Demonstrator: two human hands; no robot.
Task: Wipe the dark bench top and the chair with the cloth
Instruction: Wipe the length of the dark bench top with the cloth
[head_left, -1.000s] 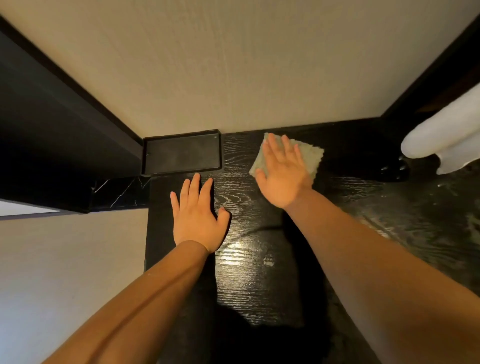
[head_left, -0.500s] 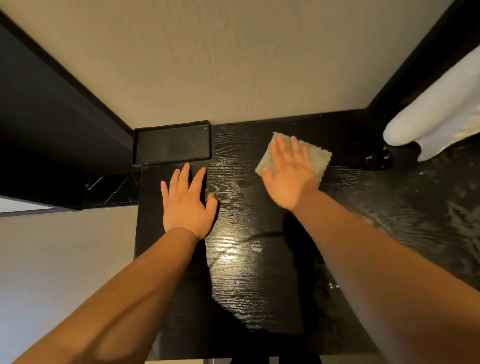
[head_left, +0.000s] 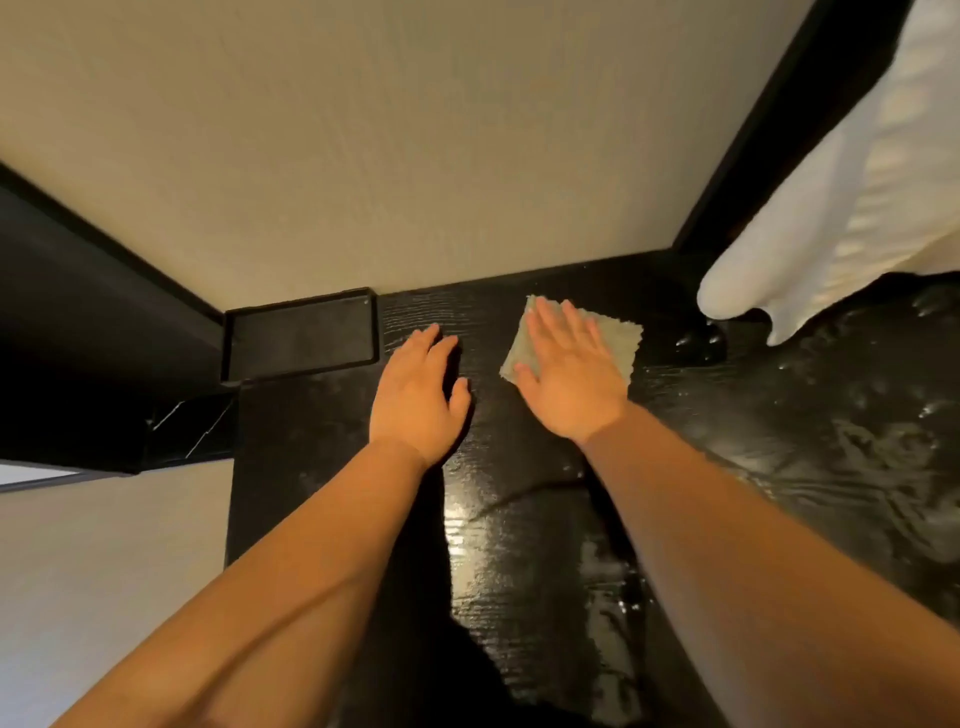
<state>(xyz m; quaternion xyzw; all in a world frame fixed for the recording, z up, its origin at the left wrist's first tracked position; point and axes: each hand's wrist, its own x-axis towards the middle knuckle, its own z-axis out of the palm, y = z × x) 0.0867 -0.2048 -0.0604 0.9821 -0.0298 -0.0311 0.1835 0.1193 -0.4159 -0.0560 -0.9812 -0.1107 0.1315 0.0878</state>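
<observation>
The dark bench top (head_left: 519, 545) gleams wet under a beige wall (head_left: 415, 156) — a shallow black tray (head_left: 301, 338) in its corner. The right hand (head_left: 571, 384) presses the cloth (head_left: 618, 338) flat, fingers straight; the left hand (head_left: 415, 400) rests flat beside it.

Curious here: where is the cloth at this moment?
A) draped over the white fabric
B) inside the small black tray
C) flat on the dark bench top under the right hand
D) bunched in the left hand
C: the cloth lies spread on the bench top beneath the flat right hand, while the left hand rests bare on the wood.
</observation>
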